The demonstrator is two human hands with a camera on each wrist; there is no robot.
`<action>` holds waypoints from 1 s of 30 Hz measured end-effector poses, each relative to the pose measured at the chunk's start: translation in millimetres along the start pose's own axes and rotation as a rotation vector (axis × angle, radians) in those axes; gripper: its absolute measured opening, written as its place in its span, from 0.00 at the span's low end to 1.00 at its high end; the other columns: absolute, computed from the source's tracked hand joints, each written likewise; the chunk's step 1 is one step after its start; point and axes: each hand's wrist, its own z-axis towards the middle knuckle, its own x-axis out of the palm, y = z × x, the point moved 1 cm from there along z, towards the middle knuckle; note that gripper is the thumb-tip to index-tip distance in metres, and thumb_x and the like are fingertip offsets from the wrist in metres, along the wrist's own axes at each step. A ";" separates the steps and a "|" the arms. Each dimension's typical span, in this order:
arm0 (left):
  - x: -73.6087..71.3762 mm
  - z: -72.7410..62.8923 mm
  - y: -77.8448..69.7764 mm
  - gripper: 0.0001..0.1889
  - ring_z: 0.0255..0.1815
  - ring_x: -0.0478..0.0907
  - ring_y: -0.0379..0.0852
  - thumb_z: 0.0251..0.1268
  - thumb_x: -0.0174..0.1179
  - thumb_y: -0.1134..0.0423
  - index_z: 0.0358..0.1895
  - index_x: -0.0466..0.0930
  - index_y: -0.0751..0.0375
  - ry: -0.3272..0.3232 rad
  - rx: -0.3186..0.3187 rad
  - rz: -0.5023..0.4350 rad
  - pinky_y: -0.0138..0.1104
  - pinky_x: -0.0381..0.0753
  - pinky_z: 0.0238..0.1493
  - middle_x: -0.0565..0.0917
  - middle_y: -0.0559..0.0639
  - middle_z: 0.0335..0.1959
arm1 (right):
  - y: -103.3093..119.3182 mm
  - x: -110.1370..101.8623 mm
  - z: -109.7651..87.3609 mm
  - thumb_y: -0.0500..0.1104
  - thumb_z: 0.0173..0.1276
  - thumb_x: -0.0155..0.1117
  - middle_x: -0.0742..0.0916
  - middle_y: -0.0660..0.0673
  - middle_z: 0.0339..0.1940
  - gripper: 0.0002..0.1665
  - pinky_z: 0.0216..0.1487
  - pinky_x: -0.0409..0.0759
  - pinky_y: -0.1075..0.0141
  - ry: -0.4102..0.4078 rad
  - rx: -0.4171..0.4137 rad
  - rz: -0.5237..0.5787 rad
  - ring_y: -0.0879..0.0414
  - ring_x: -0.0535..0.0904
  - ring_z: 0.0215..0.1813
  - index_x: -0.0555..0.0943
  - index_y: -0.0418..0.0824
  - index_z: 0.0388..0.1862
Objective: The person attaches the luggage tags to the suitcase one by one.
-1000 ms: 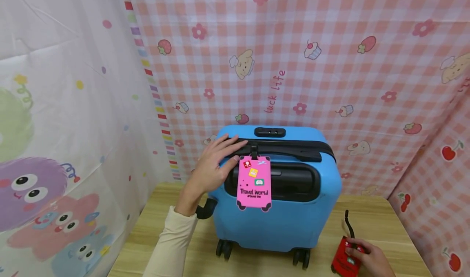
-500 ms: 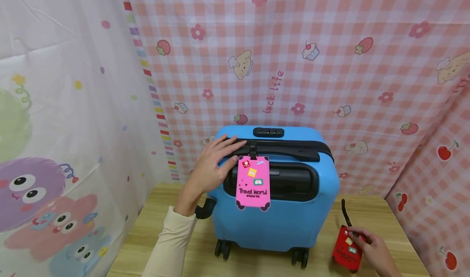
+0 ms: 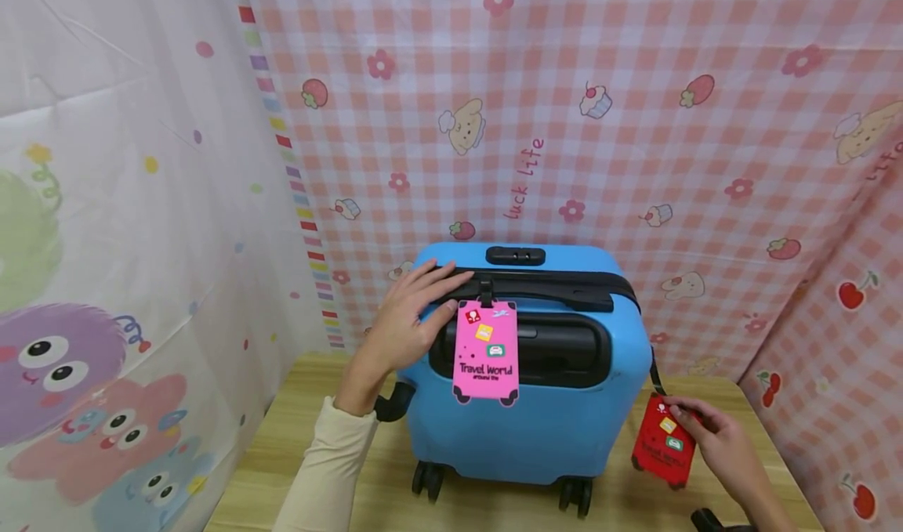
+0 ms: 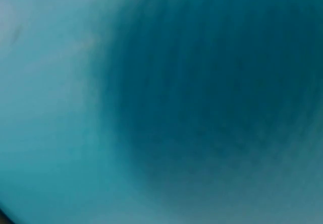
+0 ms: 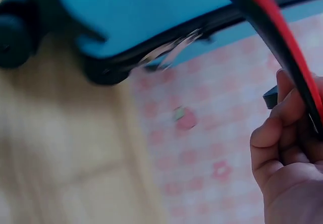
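Note:
A blue wheeled suitcase (image 3: 522,438) stands upright on the wooden table. From its black top handle (image 3: 592,300) hangs a pink luggage tag (image 3: 485,352) reading "Travel World". My left hand (image 3: 405,320) rests on the suitcase's upper left corner, fingers extended across the top and thumb beside the pink tag. My right hand (image 3: 723,446) pinches a red luggage tag (image 3: 663,450) by its top edge, to the right of the suitcase. The red tag's black strap (image 3: 657,371) points upward beside the case. In the right wrist view, the red tag (image 5: 282,30) appears edge-on.
The wooden table (image 3: 282,454) extends around the suitcase's black wheels (image 3: 577,494). Close behind hangs a pink checked curtain (image 3: 564,124), and a white cartoon curtain (image 3: 212,242) closes the left side. The left wrist view is only blurred blue.
My right hand has lifted the red luggage tag upward, closer to the suitcase's right side. My left hand has stayed on the suitcase, and the pink tag still hangs there.

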 end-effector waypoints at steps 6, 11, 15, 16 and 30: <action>-0.1 0.0 -0.4 0.22 0.79 0.53 0.54 0.76 0.50 0.54 0.70 0.72 0.44 0.004 -0.001 0.000 0.61 0.46 0.75 0.67 0.50 0.75 | 26.6 -6.5 1.3 0.46 0.77 0.56 0.82 0.69 0.41 0.24 0.39 0.83 0.70 -0.049 -0.113 0.060 0.67 0.81 0.40 0.77 0.29 0.61; -0.1 0.7 -1.2 0.23 0.79 0.52 0.54 0.76 0.49 0.53 0.70 0.72 0.44 0.011 -0.007 -0.009 0.62 0.45 0.74 0.67 0.50 0.75 | 45.7 -13.8 -0.6 0.41 0.76 0.57 0.84 0.65 0.41 0.18 0.34 0.83 0.70 -0.050 -0.194 0.118 0.64 0.82 0.37 0.80 0.32 0.58; 0.3 1.0 -0.9 0.23 0.79 0.52 0.54 0.75 0.50 0.54 0.70 0.72 0.45 0.010 -0.005 -0.008 0.62 0.45 0.75 0.67 0.50 0.75 | 60.7 -18.9 -3.5 0.37 0.75 0.58 0.85 0.61 0.43 0.15 0.32 0.83 0.69 -0.044 -0.250 0.227 0.62 0.82 0.36 0.81 0.34 0.57; 0.3 0.9 -0.9 0.23 0.79 0.52 0.54 0.75 0.50 0.54 0.70 0.73 0.45 0.009 -0.003 -0.008 0.62 0.45 0.75 0.67 0.50 0.75 | 64.4 -19.9 -4.2 0.36 0.75 0.58 0.85 0.59 0.43 0.15 0.32 0.83 0.69 -0.041 -0.265 0.262 0.62 0.82 0.36 0.81 0.34 0.57; 0.4 0.5 0.3 0.22 0.79 0.52 0.55 0.76 0.49 0.54 0.70 0.73 0.45 0.006 -0.005 -0.011 0.63 0.45 0.74 0.67 0.51 0.75 | 114.3 -26.2 -8.6 0.22 0.73 0.46 0.86 0.47 0.41 0.18 0.32 0.85 0.68 0.041 -0.506 0.637 0.58 0.83 0.35 0.81 0.29 0.52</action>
